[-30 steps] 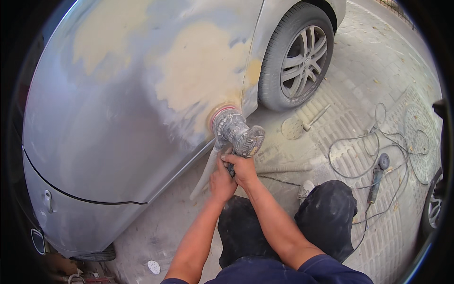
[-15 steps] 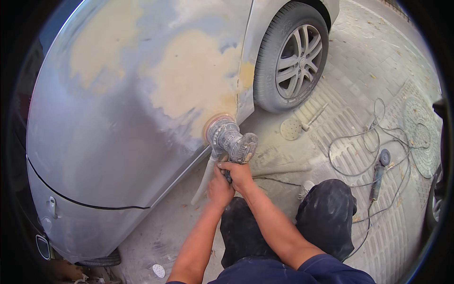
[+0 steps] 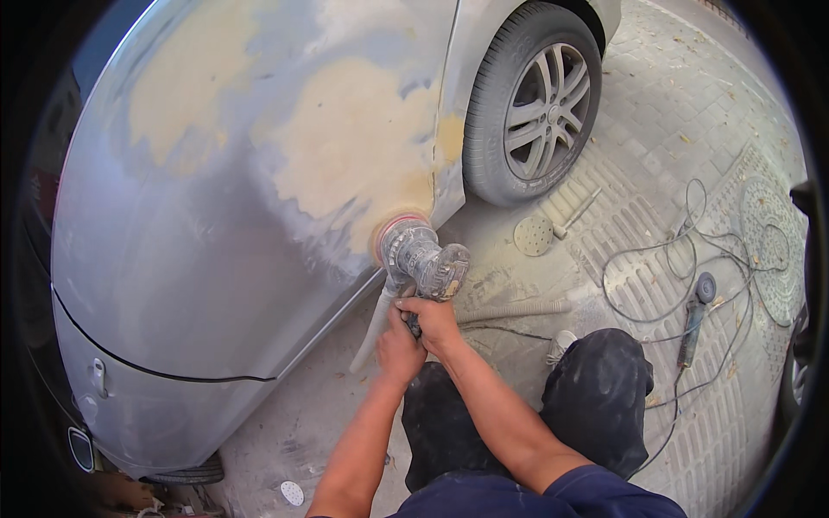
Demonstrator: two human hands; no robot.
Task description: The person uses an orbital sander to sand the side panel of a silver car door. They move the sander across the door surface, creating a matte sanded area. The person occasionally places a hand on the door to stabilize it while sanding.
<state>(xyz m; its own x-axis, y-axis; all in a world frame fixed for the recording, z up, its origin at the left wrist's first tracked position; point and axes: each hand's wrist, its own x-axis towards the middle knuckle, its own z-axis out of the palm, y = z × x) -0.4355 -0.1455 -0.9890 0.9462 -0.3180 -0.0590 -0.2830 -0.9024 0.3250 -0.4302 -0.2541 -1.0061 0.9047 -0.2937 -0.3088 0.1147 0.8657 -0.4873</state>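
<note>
Both my hands are closed around the handle end of a dusty grey disc sander [image 3: 423,255]. My left hand [image 3: 401,348] wraps it from below and beside the hose; my right hand [image 3: 436,321] grips just right of it. The sander's round pad rests against the lower part of a silver car door [image 3: 207,268], at the bottom of a beige filler patch [image 3: 345,129]. A pale dust hose [image 3: 371,332] hangs from the tool, left of my hands. What the fingers cover of the handle is hidden.
A car wheel [image 3: 548,108] stands beyond the door to the right. On the dusty paving lie a sanding disc [image 3: 533,235], a ribbed hose [image 3: 518,309], an angle grinder [image 3: 692,324] and looped black cable [image 3: 639,319]. Another disc [image 3: 292,493] lies near the lower left.
Almost nothing differs. The sander's pad stays on the same lower spot of the door, tilted very slightly; both hands keep their hold, and the view has shifted a little.
</note>
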